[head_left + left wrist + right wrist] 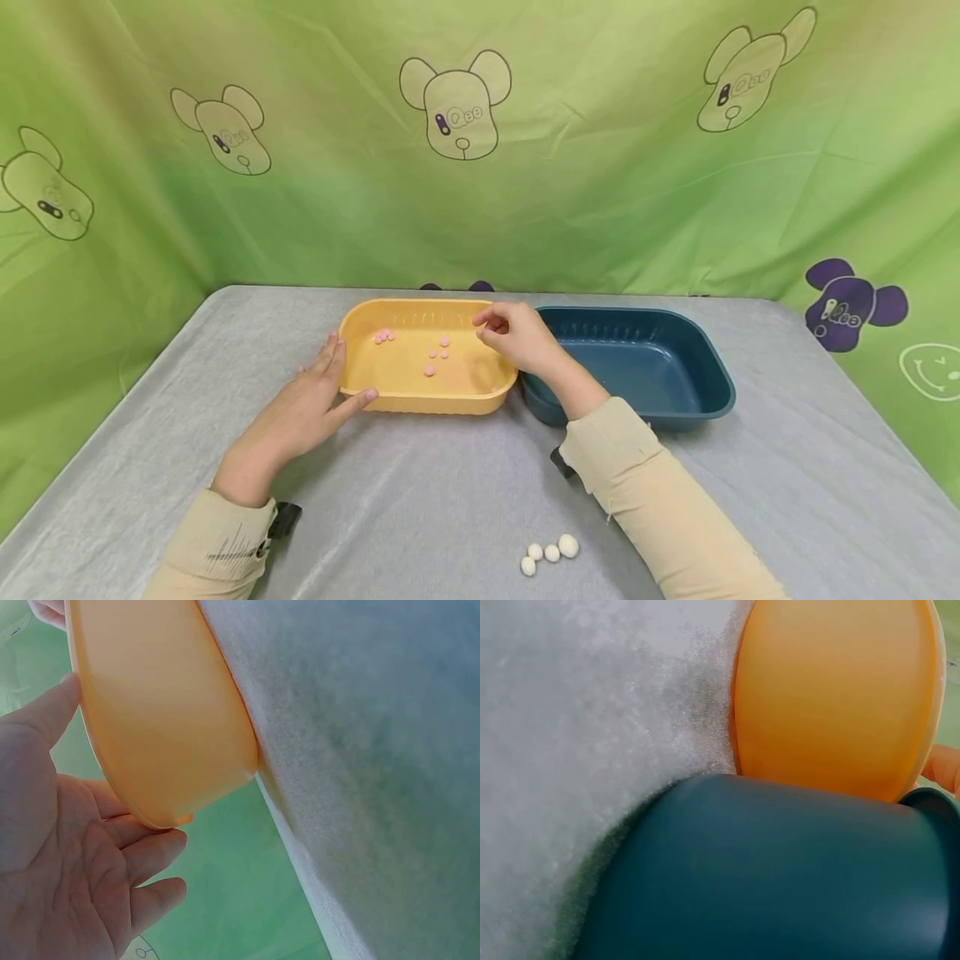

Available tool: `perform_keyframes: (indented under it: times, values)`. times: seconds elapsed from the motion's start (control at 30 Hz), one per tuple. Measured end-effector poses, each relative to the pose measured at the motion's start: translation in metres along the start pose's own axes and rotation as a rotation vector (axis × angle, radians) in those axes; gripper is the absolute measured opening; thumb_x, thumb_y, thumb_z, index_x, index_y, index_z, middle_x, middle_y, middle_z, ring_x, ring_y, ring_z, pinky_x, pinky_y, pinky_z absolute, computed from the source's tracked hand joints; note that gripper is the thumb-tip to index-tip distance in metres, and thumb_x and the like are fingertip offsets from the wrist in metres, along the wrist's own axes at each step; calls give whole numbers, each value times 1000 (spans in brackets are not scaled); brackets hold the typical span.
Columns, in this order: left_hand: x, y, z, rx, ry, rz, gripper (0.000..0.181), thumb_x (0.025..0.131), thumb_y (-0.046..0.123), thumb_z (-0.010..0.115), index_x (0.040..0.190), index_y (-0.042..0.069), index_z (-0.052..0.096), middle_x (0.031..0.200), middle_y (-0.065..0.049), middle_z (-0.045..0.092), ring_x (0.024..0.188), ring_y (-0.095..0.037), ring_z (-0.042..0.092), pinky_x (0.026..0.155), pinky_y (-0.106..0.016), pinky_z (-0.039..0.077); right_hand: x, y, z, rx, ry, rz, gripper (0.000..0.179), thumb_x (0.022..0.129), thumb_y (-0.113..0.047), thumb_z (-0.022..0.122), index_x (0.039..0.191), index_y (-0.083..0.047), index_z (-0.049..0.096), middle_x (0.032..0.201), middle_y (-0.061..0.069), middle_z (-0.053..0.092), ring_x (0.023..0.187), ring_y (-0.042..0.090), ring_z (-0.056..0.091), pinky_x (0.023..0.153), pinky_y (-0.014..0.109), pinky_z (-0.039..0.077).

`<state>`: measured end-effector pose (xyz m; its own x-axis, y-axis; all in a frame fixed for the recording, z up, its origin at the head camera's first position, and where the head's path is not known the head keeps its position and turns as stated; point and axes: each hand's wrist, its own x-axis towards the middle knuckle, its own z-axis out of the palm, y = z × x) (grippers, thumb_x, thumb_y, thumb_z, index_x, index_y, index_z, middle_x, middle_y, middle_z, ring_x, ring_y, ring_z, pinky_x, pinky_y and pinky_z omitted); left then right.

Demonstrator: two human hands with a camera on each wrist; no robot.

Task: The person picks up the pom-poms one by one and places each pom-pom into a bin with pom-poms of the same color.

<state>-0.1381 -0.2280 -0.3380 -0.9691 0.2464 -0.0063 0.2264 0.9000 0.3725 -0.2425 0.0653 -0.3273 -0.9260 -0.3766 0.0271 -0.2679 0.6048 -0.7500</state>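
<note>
A yellow basin [420, 403] stands on the table with several small pink balls [430, 371] scattered on its floor. My left hand [300, 408] rests at its left end, thumb over the near rim and fingers along the side. In the left wrist view, the left thumb [56, 712] touches the rim of the same basin. Over the basin's right end, my right hand [517, 333] hangs with bent fingers, thumb and forefinger tips close together. I cannot tell whether a small ball is between them. The right wrist view shows mostly the basins' outer walls, with fingertips [943, 766] at the right edge.
A dark blue basin [637, 371] stands right beside the yellow one, partly behind my right wrist. Several white balls [567, 546] of different sizes lie near the table's front. A grey cloth [420, 500] covers the table, and a green printed curtain [585, 208] hangs behind it.
</note>
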Motion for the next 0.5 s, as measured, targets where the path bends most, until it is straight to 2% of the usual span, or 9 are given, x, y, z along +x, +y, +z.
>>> perform_keyframes:
  times: [0.3,0.5]
  values:
    - [0,-1,0,2,5,0,90,102,53,47,151,-15,15,162,-30,7,150,-47,17,116,-67,24,-10,-5,-10,-5,2,-28,23,99,-12,58,118,-2,68,110,16,68,98,28,61,87,39,53]
    - [0,-1,0,6,8,2,91,101,53,46,152,-15,15,162,-30,8,149,-47,18,116,-67,24,-21,-6,-22,10,-4,-60,30,103,-18,54,127,-4,63,121,15,66,107,30,62,86,42,55]
